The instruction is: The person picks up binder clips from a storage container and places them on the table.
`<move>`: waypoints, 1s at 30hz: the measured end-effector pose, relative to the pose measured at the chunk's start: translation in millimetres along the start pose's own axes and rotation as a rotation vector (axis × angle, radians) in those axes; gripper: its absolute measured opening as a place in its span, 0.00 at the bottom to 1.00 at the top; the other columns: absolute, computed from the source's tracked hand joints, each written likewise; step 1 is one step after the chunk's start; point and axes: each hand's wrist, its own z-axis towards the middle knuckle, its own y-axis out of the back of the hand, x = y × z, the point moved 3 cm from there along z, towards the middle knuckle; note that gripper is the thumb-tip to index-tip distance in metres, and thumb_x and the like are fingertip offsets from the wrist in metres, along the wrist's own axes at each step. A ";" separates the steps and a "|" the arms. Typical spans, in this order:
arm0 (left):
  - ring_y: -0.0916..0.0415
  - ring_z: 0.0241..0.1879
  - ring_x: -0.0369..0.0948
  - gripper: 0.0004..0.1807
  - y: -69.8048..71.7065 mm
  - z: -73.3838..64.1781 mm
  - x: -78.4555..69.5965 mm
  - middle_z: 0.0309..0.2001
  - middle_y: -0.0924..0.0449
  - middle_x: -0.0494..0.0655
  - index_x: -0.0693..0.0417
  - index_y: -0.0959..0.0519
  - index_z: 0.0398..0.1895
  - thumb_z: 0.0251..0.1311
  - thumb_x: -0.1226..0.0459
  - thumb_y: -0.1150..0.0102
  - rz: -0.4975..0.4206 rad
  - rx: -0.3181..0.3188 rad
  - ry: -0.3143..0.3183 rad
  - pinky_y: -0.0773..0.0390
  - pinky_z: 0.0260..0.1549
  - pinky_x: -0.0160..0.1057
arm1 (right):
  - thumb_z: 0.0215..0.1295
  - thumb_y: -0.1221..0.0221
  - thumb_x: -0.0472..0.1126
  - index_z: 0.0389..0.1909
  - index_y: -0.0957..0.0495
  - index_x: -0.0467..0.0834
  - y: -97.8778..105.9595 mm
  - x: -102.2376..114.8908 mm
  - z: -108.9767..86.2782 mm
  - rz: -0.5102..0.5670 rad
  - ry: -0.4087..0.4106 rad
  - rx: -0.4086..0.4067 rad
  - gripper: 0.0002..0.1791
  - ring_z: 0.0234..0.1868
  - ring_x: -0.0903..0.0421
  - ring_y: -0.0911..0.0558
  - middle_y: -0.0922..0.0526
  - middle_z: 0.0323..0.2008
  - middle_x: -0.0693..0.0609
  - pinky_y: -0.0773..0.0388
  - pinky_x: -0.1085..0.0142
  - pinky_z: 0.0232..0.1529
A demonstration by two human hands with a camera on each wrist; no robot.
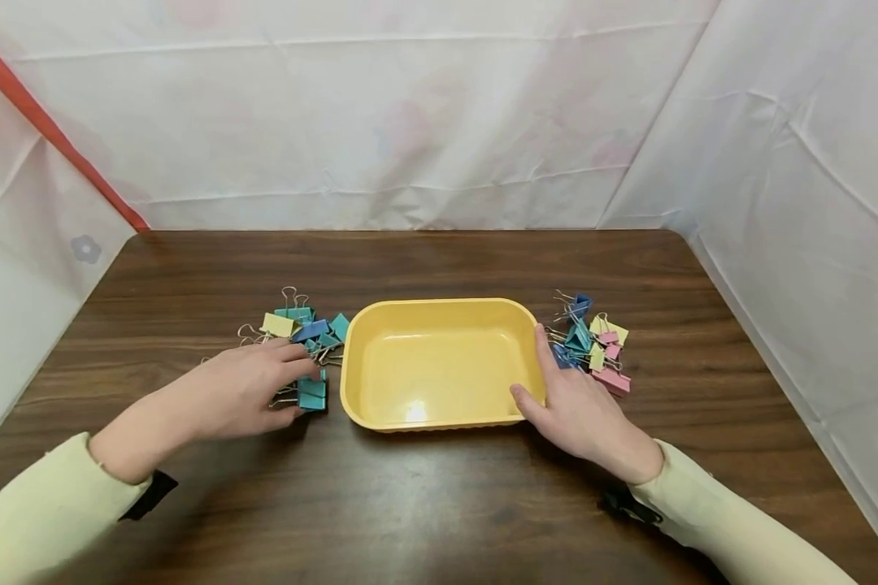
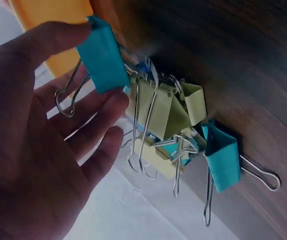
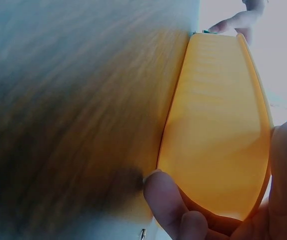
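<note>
A teal binder clip is pinched between the thumb and fingers of my left hand, just left of the yellow tray. Behind that hand lies a pile of teal, blue and yellow binder clips, partly hidden by it in the head view. My right hand grips the tray's near right corner, thumb over the rim. In the right wrist view its fingers curl round the tray's outer wall. Nothing lies inside the tray.
Beyond my right hand lies a second pile of blue, teal, yellow and pink binder clips, close to the tray's right side. The dark wooden table meets white curtains at the back and sides.
</note>
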 end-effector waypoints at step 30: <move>0.24 0.49 0.44 0.16 17.2 36.4 -32.2 0.50 0.19 0.42 0.50 0.18 0.50 0.60 0.58 0.35 -0.065 -0.347 0.022 0.23 0.45 0.47 | 0.67 0.42 0.60 0.77 0.43 0.43 43.3 -3.8 -1.5 -0.088 0.105 -0.176 0.44 0.17 0.62 0.29 0.23 0.23 0.62 0.34 0.63 0.16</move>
